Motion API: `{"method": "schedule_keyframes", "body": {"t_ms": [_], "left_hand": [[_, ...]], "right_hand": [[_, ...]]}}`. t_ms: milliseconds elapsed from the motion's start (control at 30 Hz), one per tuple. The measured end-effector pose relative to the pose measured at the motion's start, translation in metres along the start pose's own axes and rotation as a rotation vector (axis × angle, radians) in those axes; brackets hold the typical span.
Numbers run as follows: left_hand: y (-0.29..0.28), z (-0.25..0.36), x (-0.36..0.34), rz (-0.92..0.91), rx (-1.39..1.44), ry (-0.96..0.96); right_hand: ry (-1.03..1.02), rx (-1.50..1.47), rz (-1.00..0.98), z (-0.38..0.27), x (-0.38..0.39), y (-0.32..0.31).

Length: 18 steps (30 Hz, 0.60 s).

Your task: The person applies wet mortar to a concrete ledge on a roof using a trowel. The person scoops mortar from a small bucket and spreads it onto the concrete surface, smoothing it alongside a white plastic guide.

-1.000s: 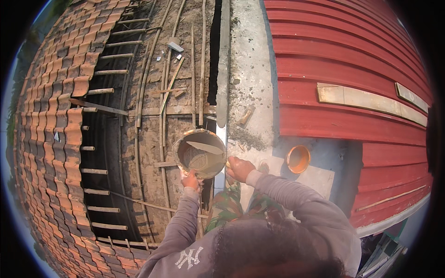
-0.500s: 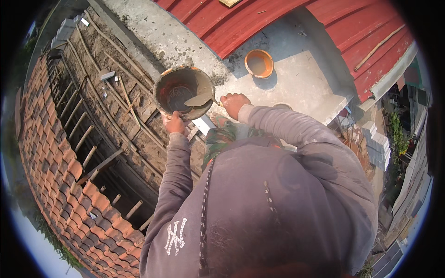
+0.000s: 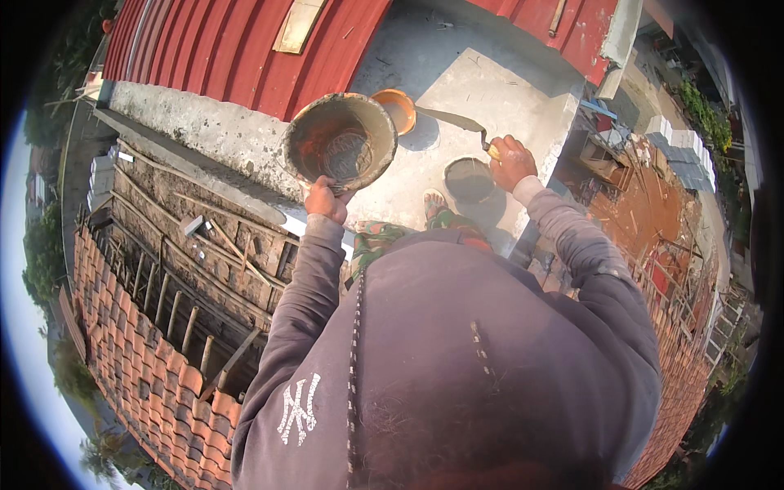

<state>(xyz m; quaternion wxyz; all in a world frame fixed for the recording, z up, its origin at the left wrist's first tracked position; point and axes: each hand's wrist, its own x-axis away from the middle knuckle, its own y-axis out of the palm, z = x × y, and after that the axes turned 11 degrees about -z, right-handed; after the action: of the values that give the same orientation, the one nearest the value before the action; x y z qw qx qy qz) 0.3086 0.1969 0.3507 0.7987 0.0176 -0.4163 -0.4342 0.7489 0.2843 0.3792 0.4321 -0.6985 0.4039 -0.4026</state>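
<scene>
My left hand (image 3: 327, 202) grips the near rim of a mortar-caked bucket (image 3: 305, 140), tilted so its mouth faces me. Grey mortar smears the bottom and walls inside. In my right hand (image 3: 513, 162), closed round the yellowish handle, is a trowel (image 3: 451, 119) with its blade pointing left, clear of the held bucket. A smaller orange bucket (image 3: 405, 106) stands on the concrete beyond, partly hidden by the held one. Nearer my feet is a round grey shape (image 3: 470, 180); whether it is a container of mortar or a wet patch, I cannot tell.
My sandalled foot (image 3: 434, 202) stands on the concrete slab (image 3: 482, 90). Red metal roofing (image 3: 220, 49) rises ahead, with a board (image 3: 300, 24) lying on it. On the left, the slab's edge drops to bamboo poles and a tiled roof (image 3: 155, 351). Grey blocks (image 3: 679, 151) are stacked at right.
The trowel has left the held bucket's mouth and swung out to the right with my right hand. My view has turned rightward, and the bucket now hangs nearer the orange one.
</scene>
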Motion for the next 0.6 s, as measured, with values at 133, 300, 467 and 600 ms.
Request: {"method": "schedule_keyframes", "body": {"t_ms": [133,300,467,600], "left_hand": [[0.048,-0.01,-0.005,-0.143,-0.052,-0.079],[0.099,-0.04,-0.025,-0.32,-0.212,-0.029],[0.1,-0.035,-0.045,-0.364,-0.391,0.077],[0.12,-0.01,-0.005,-0.368,-0.358,0.017]], "right_hand": [[0.08,-0.605,-0.332,-0.06,0.019,-0.058],[0.057,-0.469,-0.05,-0.073,0.054,-0.02],[0.134,-0.008,-0.159,-0.033,0.067,-0.005],[0.212,-0.058,0.019,-0.012,0.045,-0.038]]}}
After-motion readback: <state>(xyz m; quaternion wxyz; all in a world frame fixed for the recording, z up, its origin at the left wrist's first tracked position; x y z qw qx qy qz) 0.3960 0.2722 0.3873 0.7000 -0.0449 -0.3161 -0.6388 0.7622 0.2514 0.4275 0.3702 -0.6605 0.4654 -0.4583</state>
